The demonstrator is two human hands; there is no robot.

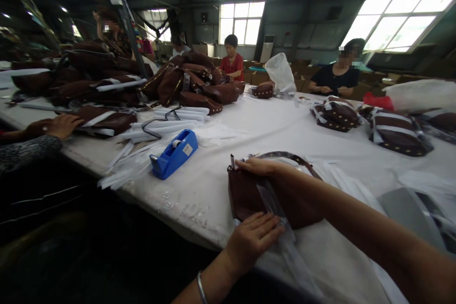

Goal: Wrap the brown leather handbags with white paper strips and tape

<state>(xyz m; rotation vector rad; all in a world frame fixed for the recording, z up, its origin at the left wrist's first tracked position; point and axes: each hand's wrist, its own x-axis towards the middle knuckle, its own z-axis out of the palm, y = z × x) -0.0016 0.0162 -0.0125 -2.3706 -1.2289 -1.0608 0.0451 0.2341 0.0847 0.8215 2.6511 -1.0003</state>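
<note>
A dark brown handbag lies on the white-covered table right in front of me, its studded strap arching behind it. A translucent wrapping strip runs down across the bag's side and trails past the table's front edge. My left hand, with a silver bangle at the wrist, lies flat with fingers stretched over the strip and the bag's lower edge. At the bag's upper left corner, my right hand grips the top edge near a small upright tab; part of its fingers is hidden.
A blue tape dispenser stands left of the bag, beside white strips. Brown bags are heaped farther back; wrapped bags sit at right. A co-worker's hand touches another bag at left. A grey object lies at right.
</note>
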